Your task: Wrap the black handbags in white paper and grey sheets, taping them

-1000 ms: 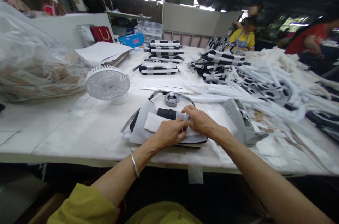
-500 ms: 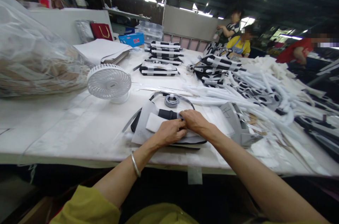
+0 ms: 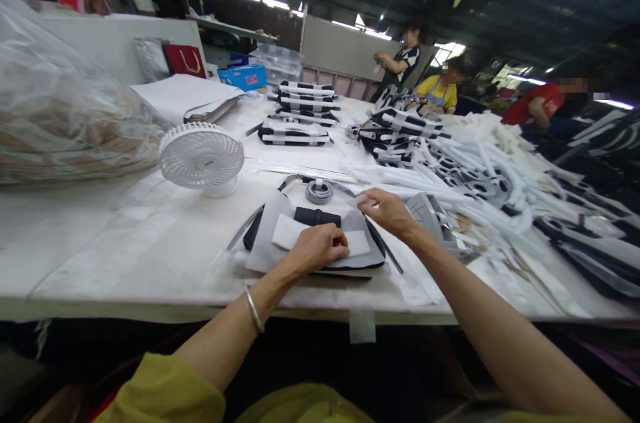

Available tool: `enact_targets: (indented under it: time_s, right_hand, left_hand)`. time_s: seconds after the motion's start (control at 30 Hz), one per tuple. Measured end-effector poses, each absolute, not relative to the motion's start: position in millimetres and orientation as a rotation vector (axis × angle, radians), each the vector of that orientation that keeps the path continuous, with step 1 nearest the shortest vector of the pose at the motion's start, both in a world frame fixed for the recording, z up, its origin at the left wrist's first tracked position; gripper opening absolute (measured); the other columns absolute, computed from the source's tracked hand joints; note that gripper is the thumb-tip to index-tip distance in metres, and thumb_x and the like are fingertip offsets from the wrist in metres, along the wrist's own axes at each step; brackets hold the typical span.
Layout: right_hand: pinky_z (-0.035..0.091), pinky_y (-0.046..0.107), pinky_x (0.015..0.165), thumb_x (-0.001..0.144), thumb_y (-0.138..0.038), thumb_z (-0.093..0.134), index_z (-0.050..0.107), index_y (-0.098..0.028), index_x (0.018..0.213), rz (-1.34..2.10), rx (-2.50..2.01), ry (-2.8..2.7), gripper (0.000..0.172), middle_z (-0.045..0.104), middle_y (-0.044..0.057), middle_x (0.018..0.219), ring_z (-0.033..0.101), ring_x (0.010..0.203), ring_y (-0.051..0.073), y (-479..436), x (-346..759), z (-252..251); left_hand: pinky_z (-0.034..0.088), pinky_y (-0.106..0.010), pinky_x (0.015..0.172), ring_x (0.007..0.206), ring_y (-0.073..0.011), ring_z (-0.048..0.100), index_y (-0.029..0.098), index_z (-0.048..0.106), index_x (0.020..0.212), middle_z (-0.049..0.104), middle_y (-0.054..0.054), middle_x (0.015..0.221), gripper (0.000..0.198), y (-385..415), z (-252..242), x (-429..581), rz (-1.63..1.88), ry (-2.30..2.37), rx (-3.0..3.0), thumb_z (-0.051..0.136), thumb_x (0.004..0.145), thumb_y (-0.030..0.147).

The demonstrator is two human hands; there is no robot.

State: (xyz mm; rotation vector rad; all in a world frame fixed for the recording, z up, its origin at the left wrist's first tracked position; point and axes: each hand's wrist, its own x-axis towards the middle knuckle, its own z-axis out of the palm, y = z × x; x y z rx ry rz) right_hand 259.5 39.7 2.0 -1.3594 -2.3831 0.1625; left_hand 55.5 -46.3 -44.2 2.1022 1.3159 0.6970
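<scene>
Low over the work, the left hand point(image 3: 320, 246) rests with curled fingers on a white padding strip point(image 3: 287, 231); whether it grips the strip cannot be told. Up and to its right, the right hand point(image 3: 390, 211) is raised, thumb and fingertips pinched together on a small whitish scrap point(image 3: 361, 199). Under the left hand and strip, a pale sheet point(image 3: 264, 251) covers most of a flat black piece point(image 3: 253, 233). Just beyond the left hand lies a short black roll point(image 3: 314, 216), and past that a grey coil point(image 3: 319, 192). Close to the right wrist, on its far side, stands a grey holder point(image 3: 424, 212). Farther off, left of both hands, is a white fan point(image 3: 201, 160); straight ahead, wrapped black bundles point(image 3: 294, 136) are lined up.
</scene>
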Motion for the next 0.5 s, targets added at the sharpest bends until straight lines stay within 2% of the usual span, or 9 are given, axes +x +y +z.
enact_targets:
  time_s: [0.17, 0.3, 0.43, 0.5]
  right_hand:
    - [0.054, 0.034, 0.089, 0.080, -0.020, 0.063, 0.071, -0.020, 0.091, 0.222, -1.061, -2.332, 0.013, 0.075, 0.005, 0.104, 0.070, 0.094, 0.021, 29.4, 279.9, 16.0]
    - [0.056, 0.031, 0.086, 0.080, -0.015, 0.059, 0.067, -0.021, 0.087, 0.240, -0.900, -2.471, 0.011, 0.075, 0.004, 0.103, 0.071, 0.095, 0.019, -2.4, 284.5, 19.5]
    - [0.055, 0.025, 0.074, 0.080, -0.009, 0.057, 0.063, -0.020, 0.084, 0.195, -0.880, -2.672, 0.012, 0.073, 0.003, 0.086, 0.070, 0.081, 0.016, -40.5, 279.3, 3.1]
    - [0.054, 0.025, 0.073, 0.083, -0.010, 0.057, 0.062, -0.019, 0.083, 0.091, -0.943, -2.695, 0.011, 0.071, 0.003, 0.080, 0.068, 0.076, 0.016, -56.0, 272.8, -9.8]
  left_hand:
    - [0.038, -0.025, 0.066, 0.077, -0.0154, 0.061, 0.025, 0.072, 0.085, 0.066, 0.003, 0.085, 0.004, -48.5, -42.6, 56.4, 0.715, 1.338, 2.106, 0.070, 0.084, 0.028]
    - [0.038, -0.025, 0.066, 0.077, -0.0148, 0.061, 0.025, 0.071, 0.084, 0.065, 0.004, 0.083, 0.003, -48.9, -42.6, 56.8, 0.730, 1.346, 2.098, 0.072, 0.083, 0.028]
    - [0.039, -0.025, 0.067, 0.077, -0.0146, 0.061, 0.025, 0.068, 0.084, 0.064, 0.006, 0.082, 0.005, -49.8, -46.4, 57.2, 0.758, 1.342, 2.146, 0.072, 0.083, 0.027]
    - [0.040, -0.026, 0.067, 0.077, -0.0148, 0.061, 0.024, 0.065, 0.090, 0.064, 0.005, 0.088, 0.009, -51.5, -49.2, 57.4, 0.785, 1.358, 2.188, 0.070, 0.084, 0.025]
